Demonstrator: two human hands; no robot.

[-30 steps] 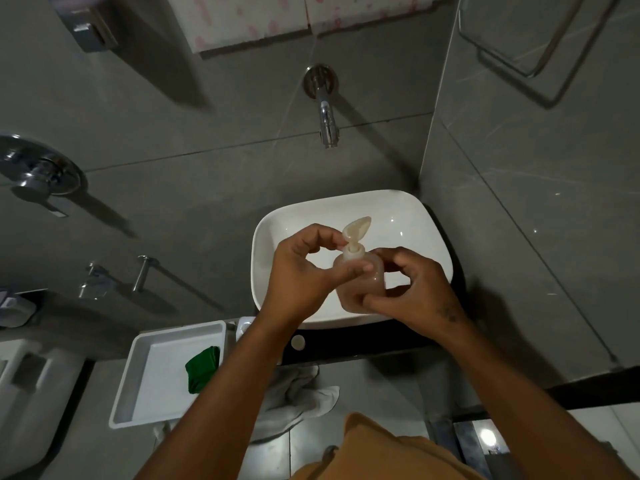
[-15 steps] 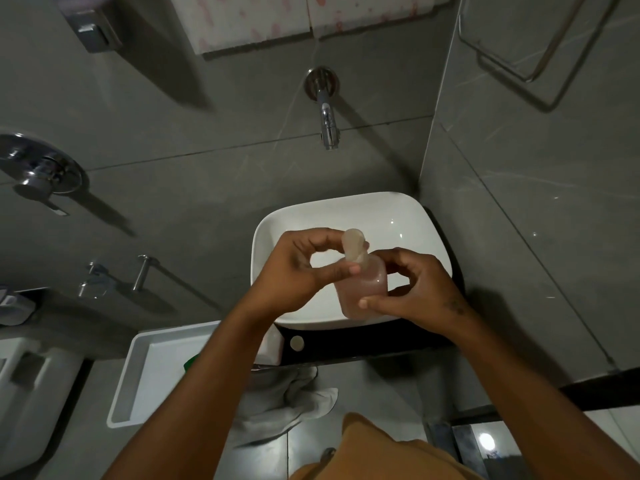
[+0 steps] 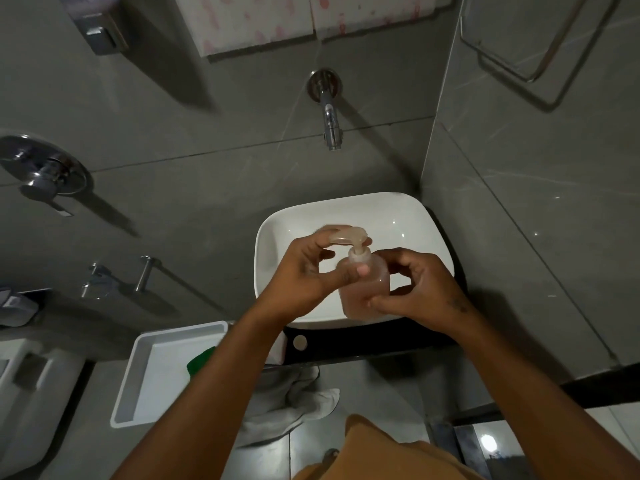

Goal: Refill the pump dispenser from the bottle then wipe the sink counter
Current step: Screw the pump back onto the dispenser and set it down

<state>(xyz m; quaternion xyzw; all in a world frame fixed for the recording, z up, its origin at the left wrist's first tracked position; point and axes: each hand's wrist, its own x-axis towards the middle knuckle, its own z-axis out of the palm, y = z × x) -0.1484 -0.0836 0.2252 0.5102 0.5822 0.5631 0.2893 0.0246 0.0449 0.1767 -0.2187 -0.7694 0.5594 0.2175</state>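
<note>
Grey stone-look wall tiles (image 3: pixel 194 209) are filling most of the head view, with a chrome wall-mounted spout (image 3: pixel 330 114) set above everything else. White rounded-rectangular ceramic basin (image 3: pixel 408 216) is sitting on a black counter edge (image 3: pixel 363 341). White rectangular plastic tray (image 3: pixel 156 372) is standing just left of the counter, with a green item (image 3: pixel 201 358) partly hidden in it by the forearm. Crumpled white cloth (image 3: pixel 294 400) is lying below the counter edge; it is probably meant for the wipe step.

Translucent pinkish plastic pump dispenser (image 3: pixel 367 289) is being held upright over the near half of the basin, clear of the counter. Its body is being wrapped by the right hand (image 3: pixel 415 289), fingers curled closed around the lower part. Its pale pump head (image 3: pixel 348 235) is being pinched by the left hand (image 3: pixel 304 275): thumb is lying against the collar, other fingers are curved over the nozzle, not fully closed. The nozzle is blurred, so a twist is judged to be under way, most likely unscrewing for the refill. Thread state cannot be told.

No refill bottle is being seen in view.

Risks from here:
- Dispenser looks partly full; if it is being tilted as the head comes free, soap gets spilled into the basin or onto the counter.
- Dip tube will be dripping when lifted out; more wiping needed.
- A soapy body could slip in the right hand under twist torque.
- Cross-threading on refit if the head is being forced at an angle.
</note>
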